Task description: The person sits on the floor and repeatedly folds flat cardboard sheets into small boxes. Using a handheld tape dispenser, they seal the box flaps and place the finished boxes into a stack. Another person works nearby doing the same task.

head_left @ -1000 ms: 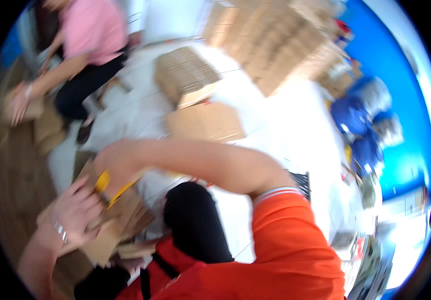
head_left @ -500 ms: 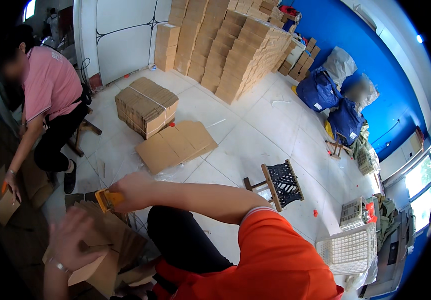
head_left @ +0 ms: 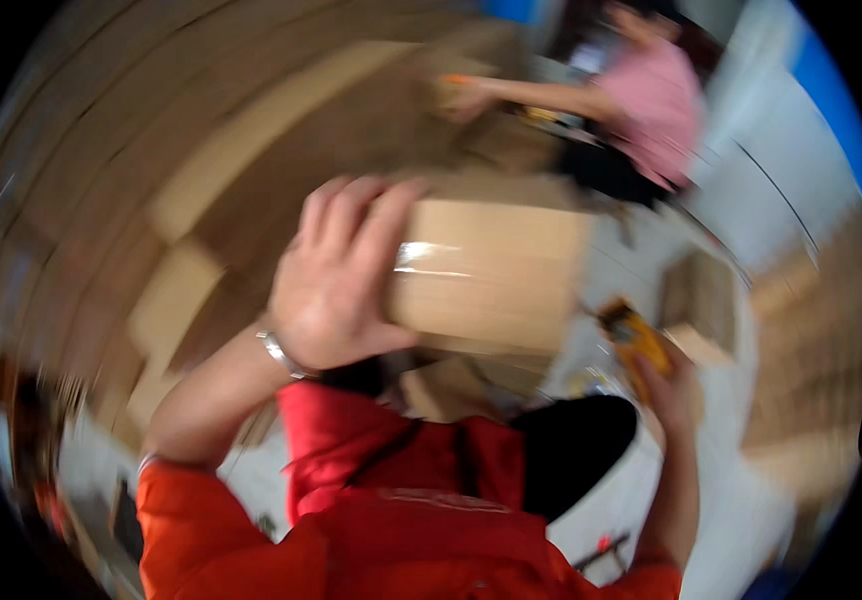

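Note:
A cardboard box with a shiny strip of clear tape on its face is in front of me, above my lap. My left hand, with a metal band on the wrist, grips the box's left end, fingers along the upper part and thumb below. My right hand is closed around a yellow tape dispenser, to the right of the box and apart from it. Motion blurs the picture, so fine details of the dispenser are lost.
Brown cardboard boxes are piled along the left and far left. A person in a pink shirt reaches toward the cardboard at the far side. A bundle of cardboard stands on the pale floor, with blurred stacked cartons farther right.
My view has swung left toward the pile of boxes. My left hand, blurred over an opened carton before, now grips a box with its flaps closed. The dispenser remains in my right hand.

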Tool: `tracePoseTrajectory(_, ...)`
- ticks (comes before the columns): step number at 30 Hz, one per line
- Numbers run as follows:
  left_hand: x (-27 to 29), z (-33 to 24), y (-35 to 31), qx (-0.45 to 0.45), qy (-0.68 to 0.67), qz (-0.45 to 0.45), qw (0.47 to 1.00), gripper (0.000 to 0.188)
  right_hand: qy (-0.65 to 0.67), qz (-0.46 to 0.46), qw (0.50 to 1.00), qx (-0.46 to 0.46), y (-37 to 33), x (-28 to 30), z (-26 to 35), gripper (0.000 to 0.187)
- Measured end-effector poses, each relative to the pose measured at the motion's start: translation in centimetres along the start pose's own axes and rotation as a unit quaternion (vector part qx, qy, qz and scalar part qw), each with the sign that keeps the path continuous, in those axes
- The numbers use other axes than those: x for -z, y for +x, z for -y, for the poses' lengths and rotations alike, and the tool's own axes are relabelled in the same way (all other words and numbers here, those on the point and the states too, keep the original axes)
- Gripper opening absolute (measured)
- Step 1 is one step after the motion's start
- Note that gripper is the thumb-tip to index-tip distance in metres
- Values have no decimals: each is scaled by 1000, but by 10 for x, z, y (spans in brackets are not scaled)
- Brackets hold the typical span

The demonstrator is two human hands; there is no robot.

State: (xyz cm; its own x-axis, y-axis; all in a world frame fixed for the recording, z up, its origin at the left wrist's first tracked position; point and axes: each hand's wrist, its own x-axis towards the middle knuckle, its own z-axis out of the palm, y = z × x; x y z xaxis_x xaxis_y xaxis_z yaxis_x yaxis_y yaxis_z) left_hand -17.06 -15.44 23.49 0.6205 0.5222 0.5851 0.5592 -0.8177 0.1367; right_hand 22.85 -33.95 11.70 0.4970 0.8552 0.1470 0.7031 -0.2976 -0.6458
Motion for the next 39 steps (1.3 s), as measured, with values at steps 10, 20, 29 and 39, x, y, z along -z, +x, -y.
tracePoseTrajectory(10,170,52,-203,265,521,-225,780,108,157,61,983,76,6,-26,28,38)
tracePoseTrajectory(20,40,131,-248,366,458,-82,806,98,176,64,977,97,-4,-45,65,40)
tracePoseTrajectory(29,16,78,-192,290,425,-99,852,97,165,3,985,-60,-6,-41,34,40)
tracePoseTrajectory(39,-259,51,-17,57,6,245,968,87,578,-66,755,-303,17,-75,14,35)
